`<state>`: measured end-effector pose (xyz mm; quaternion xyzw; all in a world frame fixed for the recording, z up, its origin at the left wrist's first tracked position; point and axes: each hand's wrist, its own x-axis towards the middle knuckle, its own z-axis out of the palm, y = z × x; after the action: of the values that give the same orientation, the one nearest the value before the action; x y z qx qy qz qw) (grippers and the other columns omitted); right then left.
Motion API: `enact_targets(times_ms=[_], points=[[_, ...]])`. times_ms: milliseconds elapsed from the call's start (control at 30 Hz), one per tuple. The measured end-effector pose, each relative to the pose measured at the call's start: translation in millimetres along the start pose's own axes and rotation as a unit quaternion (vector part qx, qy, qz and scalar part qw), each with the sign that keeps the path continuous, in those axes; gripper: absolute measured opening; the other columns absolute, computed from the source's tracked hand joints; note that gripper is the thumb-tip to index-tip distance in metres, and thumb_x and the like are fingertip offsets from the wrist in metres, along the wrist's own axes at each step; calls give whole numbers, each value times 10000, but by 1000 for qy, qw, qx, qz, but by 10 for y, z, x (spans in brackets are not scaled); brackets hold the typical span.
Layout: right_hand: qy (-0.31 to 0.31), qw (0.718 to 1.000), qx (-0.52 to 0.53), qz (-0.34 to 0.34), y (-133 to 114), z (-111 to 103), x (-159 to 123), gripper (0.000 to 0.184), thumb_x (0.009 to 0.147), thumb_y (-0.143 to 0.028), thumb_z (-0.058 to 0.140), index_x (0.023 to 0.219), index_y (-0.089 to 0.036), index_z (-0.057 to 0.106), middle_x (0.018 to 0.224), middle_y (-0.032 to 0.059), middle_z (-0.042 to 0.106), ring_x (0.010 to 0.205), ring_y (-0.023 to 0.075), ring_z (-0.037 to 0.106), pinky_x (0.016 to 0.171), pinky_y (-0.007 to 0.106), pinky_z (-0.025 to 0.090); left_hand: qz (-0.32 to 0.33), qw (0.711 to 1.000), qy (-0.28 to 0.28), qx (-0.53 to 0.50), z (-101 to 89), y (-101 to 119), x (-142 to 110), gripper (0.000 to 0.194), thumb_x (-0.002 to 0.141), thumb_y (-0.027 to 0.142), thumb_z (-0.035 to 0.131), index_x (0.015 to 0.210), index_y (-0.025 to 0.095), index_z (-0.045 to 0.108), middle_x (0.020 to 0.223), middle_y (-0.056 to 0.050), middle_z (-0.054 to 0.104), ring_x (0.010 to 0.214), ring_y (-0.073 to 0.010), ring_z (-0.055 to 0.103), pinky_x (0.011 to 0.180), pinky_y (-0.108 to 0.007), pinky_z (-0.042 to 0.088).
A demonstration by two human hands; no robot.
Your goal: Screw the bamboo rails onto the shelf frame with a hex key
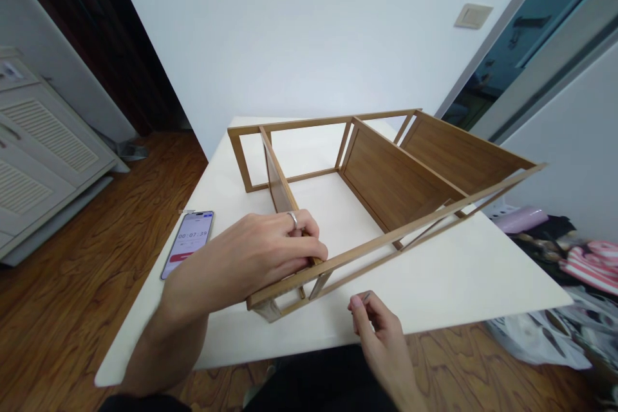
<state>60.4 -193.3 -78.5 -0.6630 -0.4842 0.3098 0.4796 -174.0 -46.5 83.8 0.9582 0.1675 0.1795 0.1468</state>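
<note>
A wooden shelf frame (386, 241) lies on its side on a white table, with several brown shelf boards (396, 174) standing between its rails. My left hand (270, 248), with a ring on one finger, is closed over the near end of the leftmost board (279, 174), close to where it meets the front rail. In front of that rail my right hand (379, 328) is pinched, apart from the frame. A small thin metal piece, perhaps a screw (366, 297), shows at its fingertips; its exact kind is too small to make out.
A phone (189, 241) with a running timer lies at the table's left side. The white table (434, 283) meets a wall behind. Right of it are bags and clothes (570, 270); a white cabinet (48, 148) stands far left.
</note>
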Motion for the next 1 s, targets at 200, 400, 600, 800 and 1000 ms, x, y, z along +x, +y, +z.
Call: enact_targets(times_ms=[200,400,600,800,1000], points=[[36,989,-50,-132,-98,23,43,369,1067,-423,580,780,-217,689,789,31,642,763,179,633,699,280,518,0,999,-1,-37,1,-46,10,220,1100,192,518,1073,249,729,1132,-14,688,911,-123,668,839,-246,464],[50,960,-53,-271,-337,44,103,193,1034,-196,617,1016,-270,794,893,37,695,794,170,696,696,268,571,-14,997,-16,-68,13,-109,-51,312,1069,173,577,1318,321,693,1359,-16,675,1077,-144,723,954,-230,510],[35,945,-24,-325,-658,29,134,266,1015,-87,553,1099,-271,725,888,18,725,794,151,703,693,254,574,-54,996,-50,-43,7,-57,-31,285,1064,152,566,1272,308,682,1313,-12,645,931,-137,720,877,-261,534],[30,937,20,-349,-881,82,166,334,1013,-75,588,1239,-291,705,814,-7,680,684,138,634,609,266,516,-80,993,-76,-47,-13,15,-11,170,1095,195,513,1164,281,642,1262,-21,574,898,-150,683,885,-305,514],[29,934,24,-356,-874,166,203,355,1023,-68,578,1269,-280,719,832,14,678,728,153,639,608,283,505,-77,993,-65,-52,-22,25,-28,130,1098,201,513,1112,282,613,1222,0,551,855,-140,636,836,-302,480]])
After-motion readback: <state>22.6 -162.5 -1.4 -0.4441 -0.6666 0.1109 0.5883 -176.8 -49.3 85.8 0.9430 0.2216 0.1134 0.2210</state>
